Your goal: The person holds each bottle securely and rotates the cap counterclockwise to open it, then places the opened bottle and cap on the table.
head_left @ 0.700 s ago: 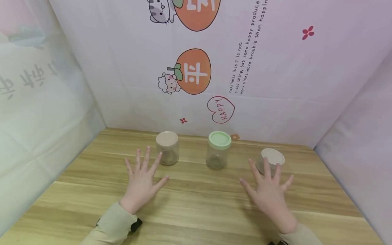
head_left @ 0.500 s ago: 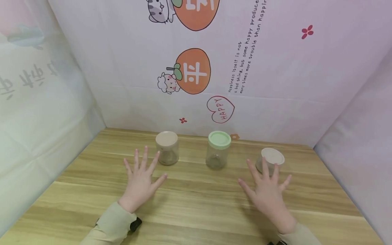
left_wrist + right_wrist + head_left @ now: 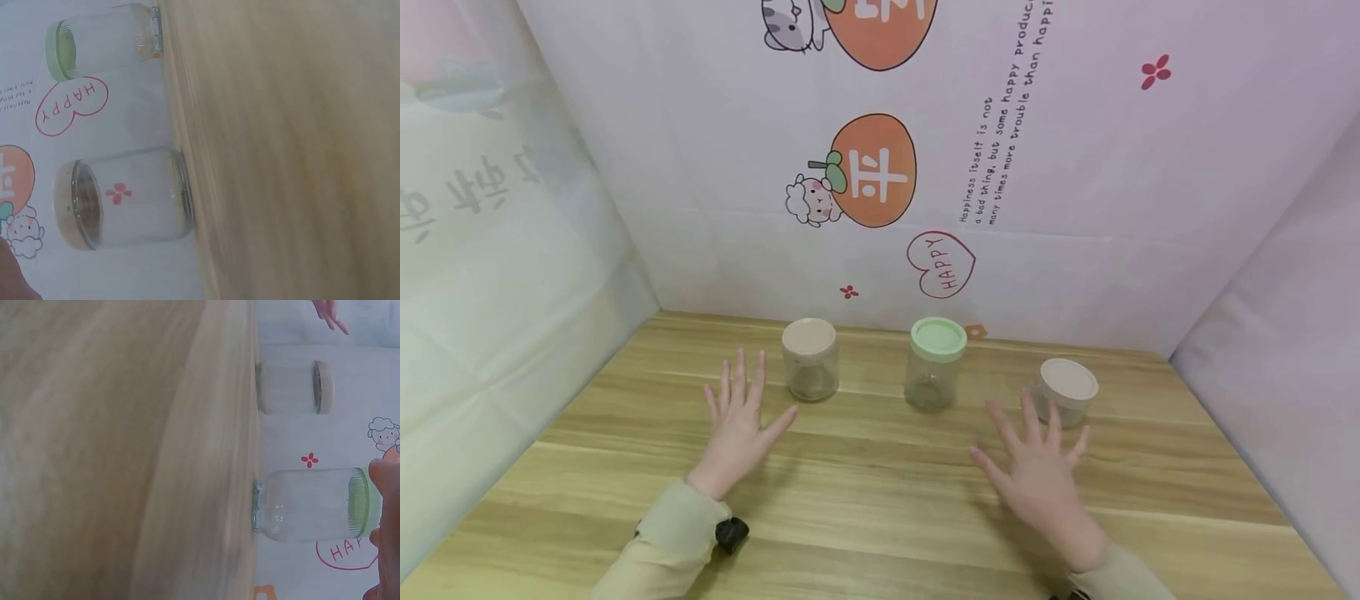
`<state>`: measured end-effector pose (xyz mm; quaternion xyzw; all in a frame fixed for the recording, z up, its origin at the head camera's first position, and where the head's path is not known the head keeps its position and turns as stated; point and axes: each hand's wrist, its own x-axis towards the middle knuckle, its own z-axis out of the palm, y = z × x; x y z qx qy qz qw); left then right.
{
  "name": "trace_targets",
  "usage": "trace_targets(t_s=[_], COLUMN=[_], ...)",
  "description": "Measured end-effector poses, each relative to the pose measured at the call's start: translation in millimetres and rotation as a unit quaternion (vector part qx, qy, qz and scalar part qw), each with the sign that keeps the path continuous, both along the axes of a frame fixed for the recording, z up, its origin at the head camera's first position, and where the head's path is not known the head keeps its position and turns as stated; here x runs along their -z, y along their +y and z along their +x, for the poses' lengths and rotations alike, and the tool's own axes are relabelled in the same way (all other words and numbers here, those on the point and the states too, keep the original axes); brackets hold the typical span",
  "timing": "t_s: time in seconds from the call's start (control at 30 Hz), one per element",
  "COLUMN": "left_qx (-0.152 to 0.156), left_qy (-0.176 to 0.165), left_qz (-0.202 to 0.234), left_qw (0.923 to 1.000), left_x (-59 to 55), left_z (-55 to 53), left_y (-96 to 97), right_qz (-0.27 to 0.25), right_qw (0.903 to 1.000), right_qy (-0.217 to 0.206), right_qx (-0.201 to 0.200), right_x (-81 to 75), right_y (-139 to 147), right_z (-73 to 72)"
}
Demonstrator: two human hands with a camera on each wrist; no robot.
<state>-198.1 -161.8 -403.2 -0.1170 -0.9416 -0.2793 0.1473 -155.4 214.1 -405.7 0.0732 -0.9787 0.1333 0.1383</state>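
Three clear jars stand upright in a row on the wooden table. One with a beige lid (image 3: 809, 337) is at the left, one with a light green lid (image 3: 937, 337) in the middle, and a shorter one with a whitish lid (image 3: 1068, 380) at the right. My left hand (image 3: 733, 433) hovers with spread fingers, nearest the beige-lidded jar (image 3: 134, 200) and apart from it. My right hand (image 3: 1037, 475), fingers also spread and holding nothing, is in front of the short jar and partly overlaps it in the head view. In the right wrist view, fingers partly cover the green-lidded jar (image 3: 309, 505).
The wooden table (image 3: 865, 517) meets a printed white cloth (image 3: 737, 167) right behind the jars. More cloth hangs along the left and right sides. A dark wrist device (image 3: 731, 534) sits at my left sleeve.
Both hands have shifted slightly to the left, the left one drawing away from the beige-lidded jar. More of the short jar's lid now shows. The jars have stayed in place.
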Motion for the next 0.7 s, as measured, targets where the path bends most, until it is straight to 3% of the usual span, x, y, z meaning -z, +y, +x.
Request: trace_targets(t_s=[0.13,0.23,0.37,0.7], left_qx=[0.005,0.009,0.015,0.028], left_qy=[-0.019,-0.055,-0.091,-0.110], left_qz=[0.038,0.088,0.158,0.291], left_qw=[0.9991,0.9946,0.9832,0.9498], left_x=[2.2,4.0,6.7,16.3], left_z=[-8.3,-13.8,-21.6,-45.0], left_y=[-0.9,-1.2,0.4,12.8], right_qz=[-0.003,-0.006,-0.003,-0.002], right_qw=[0.9999,0.9998,0.9994,0.9982], right_qy=[0.004,0.009,0.022,0.043], right_qx=[-0.009,-0.018,-0.027,-0.042], right_x=[3.3,5.2,7.5,10.6], right_y=[-3.0,-6.1,-10.1,-22.1], right_z=[0.2,0.5,0.2,-0.7])
